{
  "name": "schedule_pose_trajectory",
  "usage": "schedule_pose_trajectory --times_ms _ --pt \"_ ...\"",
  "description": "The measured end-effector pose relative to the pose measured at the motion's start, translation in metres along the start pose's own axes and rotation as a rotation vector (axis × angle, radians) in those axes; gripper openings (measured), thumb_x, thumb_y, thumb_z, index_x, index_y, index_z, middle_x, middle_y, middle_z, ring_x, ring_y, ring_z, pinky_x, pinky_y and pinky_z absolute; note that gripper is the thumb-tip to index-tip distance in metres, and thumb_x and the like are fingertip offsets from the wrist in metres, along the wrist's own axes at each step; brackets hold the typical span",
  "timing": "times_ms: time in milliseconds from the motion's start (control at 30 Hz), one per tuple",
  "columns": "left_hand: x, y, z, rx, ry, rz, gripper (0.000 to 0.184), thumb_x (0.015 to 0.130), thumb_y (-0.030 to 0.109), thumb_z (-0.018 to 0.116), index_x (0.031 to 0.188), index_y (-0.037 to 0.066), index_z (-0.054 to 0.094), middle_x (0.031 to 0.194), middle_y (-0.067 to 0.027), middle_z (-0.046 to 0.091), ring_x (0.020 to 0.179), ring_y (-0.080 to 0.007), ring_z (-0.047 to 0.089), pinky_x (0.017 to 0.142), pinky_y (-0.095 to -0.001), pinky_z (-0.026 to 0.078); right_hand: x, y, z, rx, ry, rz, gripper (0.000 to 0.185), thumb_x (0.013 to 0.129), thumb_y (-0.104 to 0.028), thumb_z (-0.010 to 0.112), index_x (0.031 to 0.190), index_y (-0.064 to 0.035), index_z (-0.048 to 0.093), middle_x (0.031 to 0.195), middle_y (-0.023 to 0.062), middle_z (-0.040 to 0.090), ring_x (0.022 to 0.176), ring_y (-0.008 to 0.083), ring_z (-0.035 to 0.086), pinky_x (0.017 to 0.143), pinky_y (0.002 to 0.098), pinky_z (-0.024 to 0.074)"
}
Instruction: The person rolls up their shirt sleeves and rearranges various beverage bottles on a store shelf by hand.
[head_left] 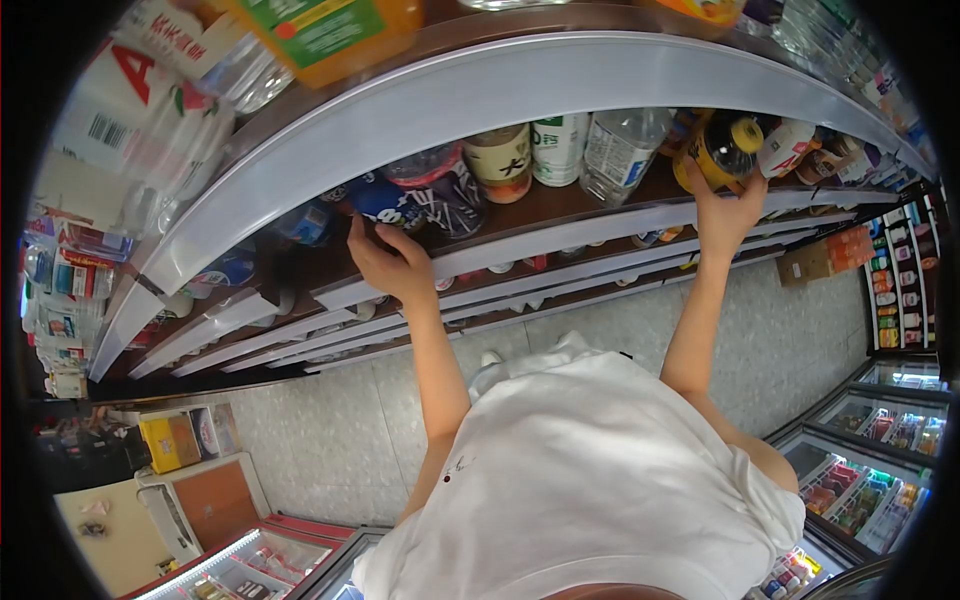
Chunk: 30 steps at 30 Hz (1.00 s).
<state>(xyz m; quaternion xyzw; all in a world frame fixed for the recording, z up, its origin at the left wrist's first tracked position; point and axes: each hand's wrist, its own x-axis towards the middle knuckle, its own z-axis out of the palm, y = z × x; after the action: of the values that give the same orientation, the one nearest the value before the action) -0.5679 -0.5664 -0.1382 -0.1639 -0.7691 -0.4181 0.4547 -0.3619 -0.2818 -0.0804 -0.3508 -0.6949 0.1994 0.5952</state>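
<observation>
Ideally, steady 1 yellow-capped bottle low at shelf's front edge: right fingers pinching it, left fingers spread by blue bottle.

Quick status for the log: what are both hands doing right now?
Left hand: fingers partly curled at the blue-wrapped item; whether it grips cannot be told.
Right hand: closed around the yellow-capped bottle.
</observation>
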Motion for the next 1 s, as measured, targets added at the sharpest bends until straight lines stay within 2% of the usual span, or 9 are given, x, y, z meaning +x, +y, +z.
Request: schedule_pose_trajectory --times_ms 167,233,267,300,400,533,667,867,1000 --pt "0.001 0.001 -0.001 -0.003 -0.020 0.016 0.035 0.092 0.016 0.052 0.119 -0.006 0.052 0.108 -0.0201 0.060 0.092 -0.0367 0.061 0.077 -0.0408 0.049 -0.014 -0.012 -0.013 0.074 0.028 -0.083 0.066 0.063 -0.017 0.089 0.115 0.0020 0.055 0.108 0.0095 0.056 0.099 0.0194 0.057 0.089 0.0322 0.0440" --pt "0.001 0.004 0.000 -0.038 -0.092 -0.104 0.045 0.090 0.025 0.058 0.122 -0.006 0.050 0.106 -0.0201 0.061 0.091 -0.0355 0.062 0.075 -0.0402 0.049 -0.015 -0.024 -0.021 0.218 0.042 -0.091 0.063 0.065 -0.013 0.088 0.116 0.0002 0.054 0.108 0.0078 0.056 0.101 0.0182 0.056 0.090 0.0316 0.0439" --pt "0.001 0.002 -0.001 -0.004 -0.166 -0.125 0.064 0.086 0.039 0.063 0.126 -0.009 0.046 0.106 -0.0212 0.060 0.088 -0.0342 0.062 0.073 -0.0393 0.050 -0.017 -0.029 -0.023 0.259 0.067 -0.105 0.056 0.071 -0.009 0.083 0.117 0.0011 0.054 0.109 0.0084 0.059 0.098 0.0168 0.058 0.089 0.0300 0.0460" --pt "0.002 0.004 0.000 -0.010 -0.169 -0.131 0.064 0.086 0.039 0.063 0.126 -0.009 0.046 0.106 -0.0212 0.060 0.088 -0.0342 0.062 0.073 -0.0393 0.050 -0.018 -0.031 -0.026 0.252 0.066 -0.110 0.056 0.071 -0.009 0.083 0.117 0.0011 0.054 0.109 0.0084 0.059 0.098 0.0168 0.058 0.089 0.0300 0.0460" --pt "0.009 0.011 -0.005 -0.041 -0.296 -0.124 0.088 0.083 0.054 0.061 0.133 -0.014 0.036 0.104 -0.0244 0.060 0.083 -0.0337 0.062 0.073 -0.0397 0.050 -0.025 -0.033 -0.033 0.492 -0.026 0.095 0.045 0.078 -0.008 0.073 0.117 0.0024 0.054 0.105 0.0088 0.061 0.096 0.0159 0.058 0.086 0.0297 0.0464" --pt "0.012 0.008 -0.009 -0.037 -0.344 -0.112 0.091 0.083 0.056 0.061 0.134 -0.014 0.033 0.105 -0.0260 0.059 0.086 -0.0369 0.062 0.075 -0.0420 0.049 -0.036 -0.022 -0.031 0.688 -0.087 0.237 0.044 0.078 -0.011 0.072 0.116 0.0027 0.054 0.105 0.0086 0.061 0.094 0.0158 0.058 0.086 0.0292 0.0456" --pt "0.017 0.004 -0.017 -0.106 -0.493 -0.083 0.103 0.078 0.057 0.067 0.141 -0.010 0.021 0.121 -0.0310 0.050 0.107 -0.0429 0.056 0.088 -0.0453 0.046 -0.043 -0.030 -0.029 0.614 -0.169 0.230 0.048 0.077 -0.015 0.073 0.117 0.0012 0.054 0.103 0.0076 0.061 0.093 0.0156 0.058 0.086 0.0292 0.0447" --pt "0.025 0.008 -0.024 -0.185 -0.603 -0.198 0.110 0.070 0.055 0.077 0.141 -0.007 0.020 0.124 -0.0291 0.050 0.111 -0.0431 0.055 0.090 -0.0458 0.046 -0.048 -0.029 -0.035 0.626 -0.247 0.188 0.057 0.070 -0.017 0.078 0.118 0.0002 0.054 0.105 0.0067 0.061 0.095 0.0154 0.059 0.086 0.0295 0.0461" --pt "0.022 0.012 -0.019 -0.212 -0.564 -0.174 0.115 0.065 0.059 0.079 0.140 -0.007 0.022 0.125 -0.0283 0.050 0.112 -0.0423 0.055 0.089 -0.0462 0.047 -0.048 -0.037 -0.031 0.686 -0.342 0.184 0.063 0.067 -0.016 0.081 0.121 0.0004 0.053 0.108 0.0074 0.061 0.100 0.0165 0.060 0.088 0.0307 0.0476"
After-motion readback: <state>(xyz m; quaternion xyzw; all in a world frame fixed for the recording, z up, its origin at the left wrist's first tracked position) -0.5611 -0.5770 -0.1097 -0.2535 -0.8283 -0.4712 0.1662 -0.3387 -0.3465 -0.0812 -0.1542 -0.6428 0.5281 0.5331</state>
